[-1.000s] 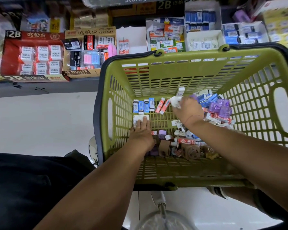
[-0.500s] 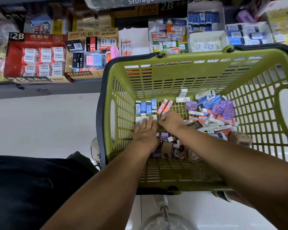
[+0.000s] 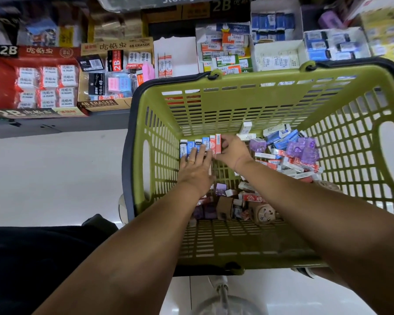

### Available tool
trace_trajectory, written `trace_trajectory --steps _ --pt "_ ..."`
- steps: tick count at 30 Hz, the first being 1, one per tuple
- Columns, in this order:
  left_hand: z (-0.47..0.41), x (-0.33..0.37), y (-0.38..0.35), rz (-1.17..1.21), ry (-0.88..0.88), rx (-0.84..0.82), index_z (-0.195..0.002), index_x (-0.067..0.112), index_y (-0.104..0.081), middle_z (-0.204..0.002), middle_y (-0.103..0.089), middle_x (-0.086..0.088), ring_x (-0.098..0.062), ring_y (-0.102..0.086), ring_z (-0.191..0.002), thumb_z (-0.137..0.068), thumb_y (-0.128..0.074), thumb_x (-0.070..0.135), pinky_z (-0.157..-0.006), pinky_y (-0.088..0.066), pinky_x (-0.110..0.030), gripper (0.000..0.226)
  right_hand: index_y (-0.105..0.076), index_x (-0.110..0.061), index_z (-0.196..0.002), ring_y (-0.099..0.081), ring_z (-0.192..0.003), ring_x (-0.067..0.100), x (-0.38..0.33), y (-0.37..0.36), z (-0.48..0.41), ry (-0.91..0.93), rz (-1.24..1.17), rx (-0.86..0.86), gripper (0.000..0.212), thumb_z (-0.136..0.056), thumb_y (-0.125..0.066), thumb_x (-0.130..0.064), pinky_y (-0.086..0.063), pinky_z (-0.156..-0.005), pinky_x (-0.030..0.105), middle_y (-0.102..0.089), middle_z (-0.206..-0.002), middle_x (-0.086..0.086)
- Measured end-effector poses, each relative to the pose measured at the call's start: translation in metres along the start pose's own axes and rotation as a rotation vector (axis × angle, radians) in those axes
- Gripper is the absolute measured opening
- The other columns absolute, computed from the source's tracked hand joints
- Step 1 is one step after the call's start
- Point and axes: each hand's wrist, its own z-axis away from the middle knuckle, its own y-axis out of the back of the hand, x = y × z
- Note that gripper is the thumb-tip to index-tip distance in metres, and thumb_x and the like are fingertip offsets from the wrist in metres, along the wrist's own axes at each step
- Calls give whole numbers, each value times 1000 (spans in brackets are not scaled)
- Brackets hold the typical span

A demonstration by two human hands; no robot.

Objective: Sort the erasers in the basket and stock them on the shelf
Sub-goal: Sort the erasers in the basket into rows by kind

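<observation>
Green plastic walls of the shopping basket (image 3: 259,105) frame the job as I watch it from my remote desk: the sorting step is in hand, with nothing here being carried to the shelf yet. On the basket floor, against its far-left corner, a row of blue-and-white erasers (image 3: 192,144) stands side by side. The left hand (image 3: 195,171) lies flat on the row's near ends, fingers straight and close together, bracing it. The right hand (image 3: 233,151) has its fingers curled round two red-and-white erasers (image 3: 215,143), pressing them against the right end of the row. A loose pile of erasers (image 3: 282,162), mixed with clear purple cases (image 3: 303,148), lies unsorted along the right side, and more oddments sit nearer the person. Beyond the basket, the shelf (image 3: 55,126) carries a red 2B carton (image 3: 32,83), a 4B eraser carton (image 3: 114,103) and a white display box (image 3: 178,53) holding what look like matching red-and-white erasers. I judge the sorting well short of done. The next move calls for releasing the red pair squarely so the row stays upright, then reaching back to the pile for another matching piece.
</observation>
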Motion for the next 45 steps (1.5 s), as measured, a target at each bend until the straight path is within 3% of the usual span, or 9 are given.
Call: trace_trajectory --steps 7,11,21,28,31,34,37,40,45 --pt "-1 -1 3 54 3 -51 -150 25 17 -156 28 2 -22 19 -145 -97 -39 49 -116 3 -48 81 -66 -14 -104 -58 -86 9 15 49 18 39 29 -141 21 -84 -68 -10 -47 -79 13 -62 -89 -4" --pt "-1 1 4 61 3 -68 -150 27 17 -155 29 1 -24 20 -145 -97 -42 49 -116 2 -50 82 -69 -17 -82 -63 -83 11 38 95 23 -31 226 -121 8 -82 -69 -9 -53 -85 28 -67 -87 -5" --pt "4 1 9 71 0 -119 -151 30 11 -156 27 1 -26 17 -146 -98 -37 51 -117 2 -51 75 -59 -24 -116 -60 -99 20 52 87 37 8 735 -102 29 -89 -62 -35 -52 -86 35 -66 -106 -2" --pt "14 1 3 101 -1 -127 -151 29 13 -157 25 0 -26 18 -146 -98 -37 50 -116 0 -49 76 -57 -9 -86 -60 -92 27 37 91 34 -154 933 -245 35 -87 -62 -44 -50 -78 33 -62 -99 9" --pt "15 2 2 127 7 -114 -151 30 14 -157 24 -1 -26 17 -146 -98 -37 49 -116 2 -48 75 -63 -9 -98 -59 -86 26 34 90 38 -155 981 -243 21 -91 -59 -28 -51 -76 32 -64 -99 8" --pt "12 3 3 112 17 -63 -152 29 11 -158 22 -2 -26 15 -146 -99 -35 50 -116 5 -47 73 -68 -9 -91 -61 -75 21 22 89 36 -132 823 -160 34 -94 -53 -39 -50 -68 27 -65 -85 7" --pt "8 4 4 85 2 -37 -152 27 9 -158 22 -2 -25 16 -146 -99 -33 50 -116 7 -45 71 -75 -14 -87 -56 -57 9 9 79 22 -161 228 -32 26 -88 -63 -38 -46 -54 18 -68 -76 1" --pt "6 6 2 91 14 -38 -152 27 10 -158 23 -1 -24 17 -146 -99 -34 50 -116 8 -45 72 -71 -7 -101 -64 -75 16 1 53 7 -265 -179 61 23 -85 -70 -23 -55 -75 24 -70 -95 7" --pt "4 6 1 105 22 -40 -152 27 11 -157 25 0 -24 19 -145 -98 -36 51 -116 7 -44 75 -71 -10 -92 -67 -91 21 4 18 -8 -259 28 110 13 -86 -68 -22 -54 -85 32 -72 -98 7"
